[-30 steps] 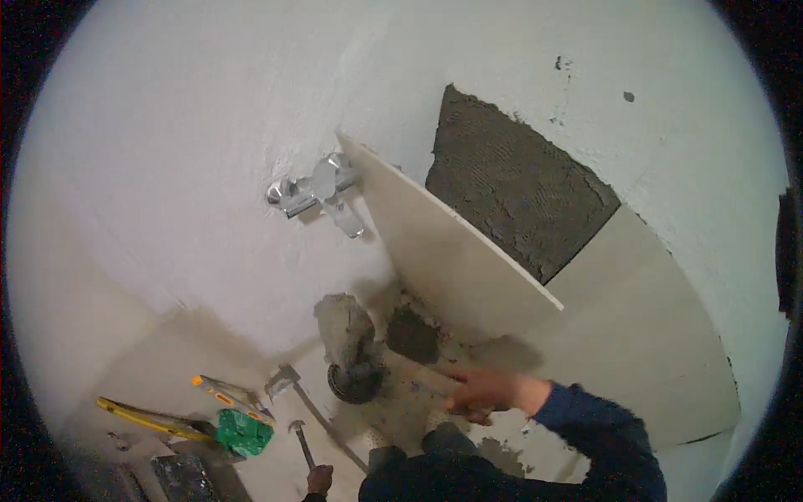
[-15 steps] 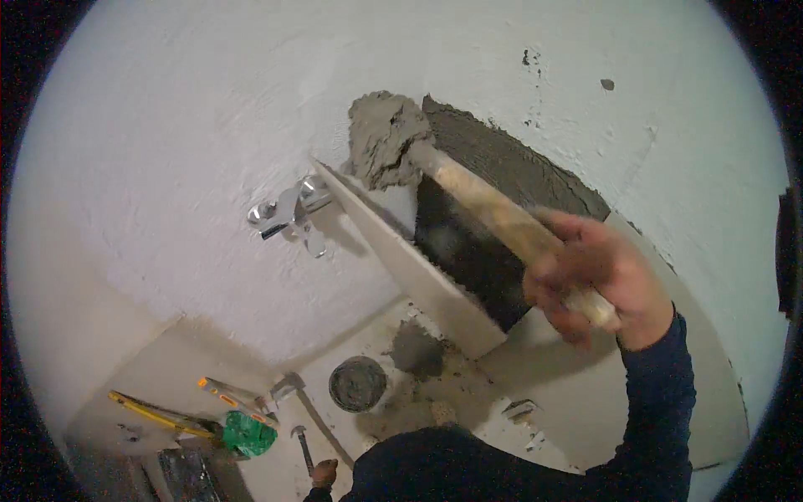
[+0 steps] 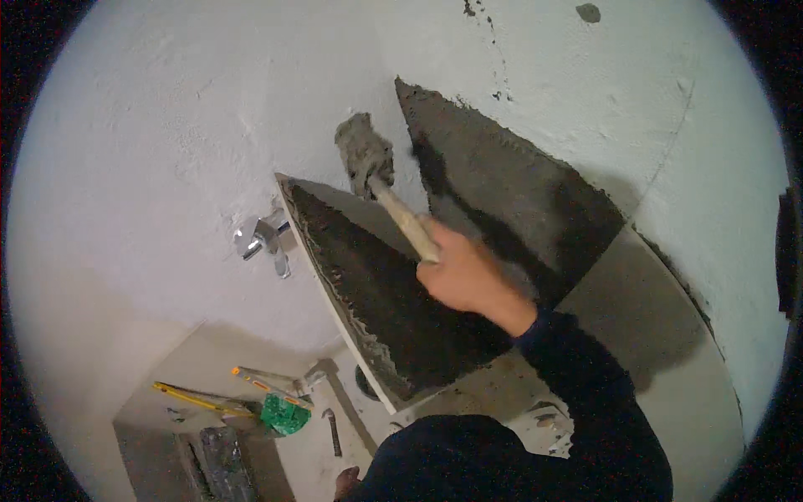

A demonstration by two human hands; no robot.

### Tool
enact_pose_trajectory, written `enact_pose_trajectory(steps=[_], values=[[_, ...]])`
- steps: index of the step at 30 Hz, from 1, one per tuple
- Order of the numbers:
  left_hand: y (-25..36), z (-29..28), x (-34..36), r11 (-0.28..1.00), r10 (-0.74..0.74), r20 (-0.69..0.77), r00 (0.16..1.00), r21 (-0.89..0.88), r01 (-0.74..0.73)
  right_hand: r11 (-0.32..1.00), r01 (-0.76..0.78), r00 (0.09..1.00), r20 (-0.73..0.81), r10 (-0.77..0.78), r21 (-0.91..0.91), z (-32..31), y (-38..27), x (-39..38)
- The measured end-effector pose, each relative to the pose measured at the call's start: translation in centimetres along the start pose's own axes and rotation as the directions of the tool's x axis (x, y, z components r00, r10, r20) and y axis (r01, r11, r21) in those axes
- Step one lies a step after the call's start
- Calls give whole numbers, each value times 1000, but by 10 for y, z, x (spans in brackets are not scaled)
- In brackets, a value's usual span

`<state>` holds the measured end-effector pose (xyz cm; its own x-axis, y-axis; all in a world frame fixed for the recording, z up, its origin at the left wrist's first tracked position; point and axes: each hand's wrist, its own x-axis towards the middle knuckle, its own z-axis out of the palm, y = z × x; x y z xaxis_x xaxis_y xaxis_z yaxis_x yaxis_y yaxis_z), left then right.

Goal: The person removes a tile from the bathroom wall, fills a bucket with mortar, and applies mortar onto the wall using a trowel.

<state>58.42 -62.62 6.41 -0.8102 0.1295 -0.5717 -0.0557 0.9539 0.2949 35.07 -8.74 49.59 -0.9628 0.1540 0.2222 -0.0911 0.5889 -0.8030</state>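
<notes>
Head view: trowel [image 3: 393, 197] held up against the wall [image 3: 167, 125], a little above frame centre. Its blade carries a grey lump of mortar [image 3: 364, 152] pressed to the white plaster; the wooden handle runs down toward 4 o'clock into the right hand [image 3: 464, 276]. Right hand is wrapped fully around the handle, fingers closed tight. Dark sleeve [image 3: 585, 393] trails off to 5 o'clock.

Left hand: only a small part seems to show at the bottom edge; grip cannot be told.

Around the trowel: a large tile [image 3: 376, 318] stands tilted just at 7 o'clock of the blade, back face coated in dark mortar, top corner almost touching the lump. It blocks the space below and left of the trowel. At 3 o'clock, a dark mortar patch [image 3: 510, 192] covers the wall, its left edge just beside the blade. A chrome tap [image 3: 263, 241] sticks out of the wall at 8 o'clock, behind the tile edge.

Further out, at 7 o'clock on the floor: yellow level [image 3: 196, 400], green object [image 3: 284, 416], small hand tools.

Open room: bare plaster above and left of the blade, from 9 to 12 o'clock.
</notes>
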Motion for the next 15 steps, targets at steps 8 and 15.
enact_pose_trajectory(steps=[8, 15], values=[[27, -2, -5, 987, 58, -156, 986, -137, -80, 967, 43, 969, 244, 20, -250, 63, 74, -20], [39, -11, -6, 884, -196, -13, 981, -435, 171, 972, -15, 983, 174, 58, -236, 60, 56, -56]])
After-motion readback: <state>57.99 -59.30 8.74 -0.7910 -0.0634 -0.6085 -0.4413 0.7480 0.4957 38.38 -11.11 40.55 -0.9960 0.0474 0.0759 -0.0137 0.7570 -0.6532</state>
